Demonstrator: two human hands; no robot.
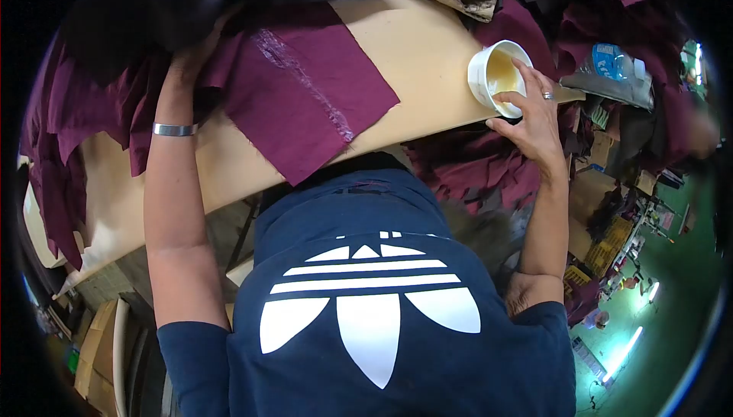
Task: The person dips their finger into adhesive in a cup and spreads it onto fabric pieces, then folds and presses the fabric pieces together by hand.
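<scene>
Maroon cloth (pixel 324 62) lay right in the middle of the action, spread on the pale table (pixel 424 58) with one corner poking over the near edge, and what a streak (pixel 304 85) ran across it, whitish, shiny and smeared! Over on the right side, the right hand (pixel 534 111) was at the white cup (pixel 477 77), fingers parted and bent over the rim, one tip above the yellowish liquid (pixel 500 72), the thumb low by the outer wall; whether that was a firm grip, you could not tell. And the left hand (pixel 195 56)? Half lost among the folds, under the dark cloth (pixel 153 16), its fingers hidden, so no telling whether they were pinched or spread.

As for handling, the cloth looked light, thin and floppy, likely to sag or crease if lifted by one point; two bare corners, well apart and clear of that streak, seemed the best hold, since the smear itself might be slick or sticky. The cup looked light and thin-walled, apt to give under a hard squeeze and, sitting near the table's edge, easy to tip; low around its sides, level and gentle, seemed the safest place to take it.
</scene>
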